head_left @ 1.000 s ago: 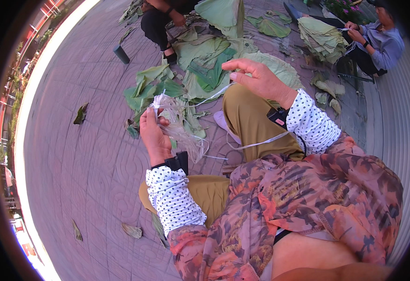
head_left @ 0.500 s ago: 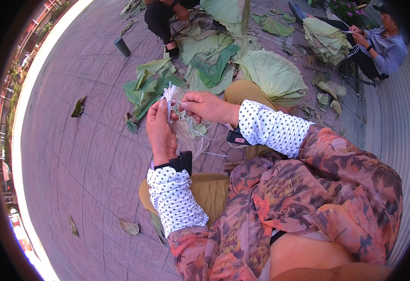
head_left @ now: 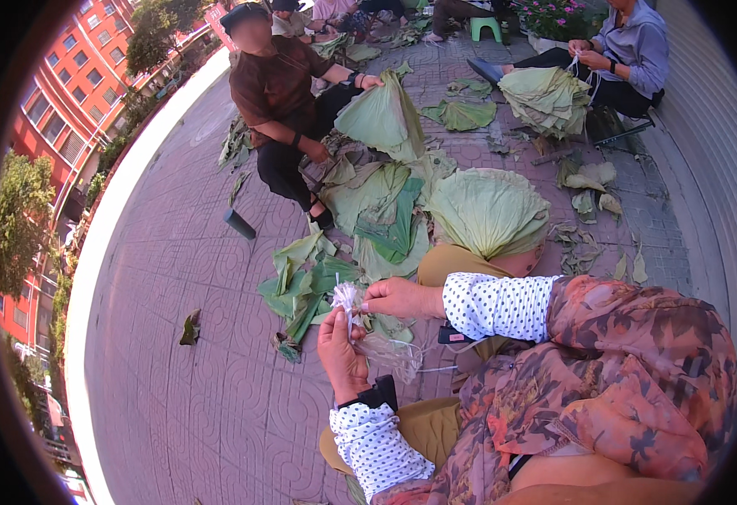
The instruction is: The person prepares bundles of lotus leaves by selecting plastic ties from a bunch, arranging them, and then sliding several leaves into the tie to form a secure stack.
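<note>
My left hand (head_left: 342,353) is closed around a bundle of white plastic strings (head_left: 347,295), whose bushy end sticks up above the thumb. Close beside it, my right hand (head_left: 404,299) pinches at the same bundle; its fingertips seem to grip one strand. Below the hands, loose strings (head_left: 395,353) trail down in a thin, see-through tangle. Just beyond my right knee lies a pile of large, pale green dried leaves (head_left: 490,210), fanned and gathered toward me. Greener crumpled leaves (head_left: 301,282) are spread on the paving past my hands.
Ahead on the left, a seated person (head_left: 288,93) holds up a big leaf (head_left: 383,118). At the far right another person (head_left: 625,55) works white string above a leaf stack (head_left: 545,99). A dark cylinder (head_left: 239,224) and a green stool (head_left: 485,29) stand on the paving (head_left: 175,278).
The view has tilted upward, bringing the seated people and buildings into sight. My hands appear lower and farther right, still together at the string bundle.
</note>
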A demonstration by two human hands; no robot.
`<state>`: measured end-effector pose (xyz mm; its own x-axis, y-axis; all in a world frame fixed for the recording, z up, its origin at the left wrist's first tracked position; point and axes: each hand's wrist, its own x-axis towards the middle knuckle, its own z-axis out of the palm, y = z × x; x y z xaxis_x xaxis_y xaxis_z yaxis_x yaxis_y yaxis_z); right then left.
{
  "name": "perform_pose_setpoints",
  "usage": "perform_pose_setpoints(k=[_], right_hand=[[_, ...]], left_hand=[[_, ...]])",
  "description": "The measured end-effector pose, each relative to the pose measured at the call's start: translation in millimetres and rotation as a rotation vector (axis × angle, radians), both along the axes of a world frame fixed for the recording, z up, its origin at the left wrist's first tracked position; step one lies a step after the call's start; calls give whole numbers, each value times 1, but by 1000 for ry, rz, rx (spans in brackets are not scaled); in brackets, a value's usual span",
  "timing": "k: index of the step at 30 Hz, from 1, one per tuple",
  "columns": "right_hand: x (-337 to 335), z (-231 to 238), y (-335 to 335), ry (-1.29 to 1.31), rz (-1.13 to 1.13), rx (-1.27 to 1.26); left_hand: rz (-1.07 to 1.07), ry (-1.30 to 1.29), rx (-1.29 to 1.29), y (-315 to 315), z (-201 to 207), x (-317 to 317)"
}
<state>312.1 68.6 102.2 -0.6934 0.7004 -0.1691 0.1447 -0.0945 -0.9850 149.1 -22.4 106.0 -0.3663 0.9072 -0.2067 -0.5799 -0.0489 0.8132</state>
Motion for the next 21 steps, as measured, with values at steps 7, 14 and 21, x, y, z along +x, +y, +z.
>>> perform_pose_setpoints(k=[7, 14, 21], right_hand=[[5, 19, 7, 70, 16, -203], [19, 14, 15, 92, 56, 54], [37, 26, 13, 128, 114, -248]], left_hand=[[-61, 47, -45, 12, 13, 3], [-110, 20, -78, 11, 27, 27], [-173, -56, -94, 8, 30, 36]])
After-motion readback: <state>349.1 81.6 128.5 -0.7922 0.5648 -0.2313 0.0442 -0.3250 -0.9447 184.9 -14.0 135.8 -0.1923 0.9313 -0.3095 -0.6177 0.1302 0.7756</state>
